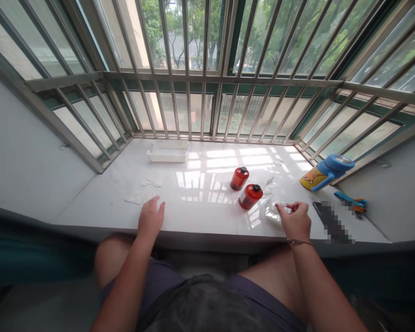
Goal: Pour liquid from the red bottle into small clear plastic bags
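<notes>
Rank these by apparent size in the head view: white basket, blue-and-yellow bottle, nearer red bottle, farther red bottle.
1. Blue-and-yellow bottle
2. White basket
3. Nearer red bottle and farther red bottle: left unranked; the nearer looks slightly bigger, but nearness to the camera may explain that.

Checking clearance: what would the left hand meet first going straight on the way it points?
Most likely the thin whitish piece lying just ahead of the left hand; the white basket lies beyond. The hand's height is unclear, so it might pass over.
</notes>
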Motion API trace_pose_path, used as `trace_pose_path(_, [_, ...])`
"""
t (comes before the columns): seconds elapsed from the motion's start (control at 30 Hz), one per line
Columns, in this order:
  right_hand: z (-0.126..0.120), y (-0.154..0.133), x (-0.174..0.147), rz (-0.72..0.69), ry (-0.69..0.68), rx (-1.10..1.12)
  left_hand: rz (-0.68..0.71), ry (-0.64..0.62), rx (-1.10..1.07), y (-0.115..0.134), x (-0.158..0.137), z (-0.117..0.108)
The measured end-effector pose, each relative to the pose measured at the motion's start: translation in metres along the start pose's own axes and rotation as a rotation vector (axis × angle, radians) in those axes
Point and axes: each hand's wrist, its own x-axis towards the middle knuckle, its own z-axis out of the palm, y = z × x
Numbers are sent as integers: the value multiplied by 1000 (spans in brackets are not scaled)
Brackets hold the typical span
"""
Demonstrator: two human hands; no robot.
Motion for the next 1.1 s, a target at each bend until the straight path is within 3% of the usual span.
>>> trace_pose_path(0.1, [1, 0, -1, 26, -2, 9, -76, -93, 193, -36, 21, -8])
trace_pose_path(0.23, [1, -2, -3, 47, -6, 19, -44, -246, 287, -55, 31, -12])
trace_pose_path(0.4, [0, -4, -4, 41, -12, 17, -107, -190, 320, -70, 40, -19])
trace_pose_path(0.6, [-2, -5, -4, 32, -15, 20, -213, -222, 325, -92, 57, -36])
trace_pose_path(0.83, [0, -4, -5, 59, -16, 17, -313, -155, 262, -89, 63, -49])
trace_pose_path(1.1, [-1, -5, -5, 53, -7, 26, -57, -311, 182, -63, 51, -25])
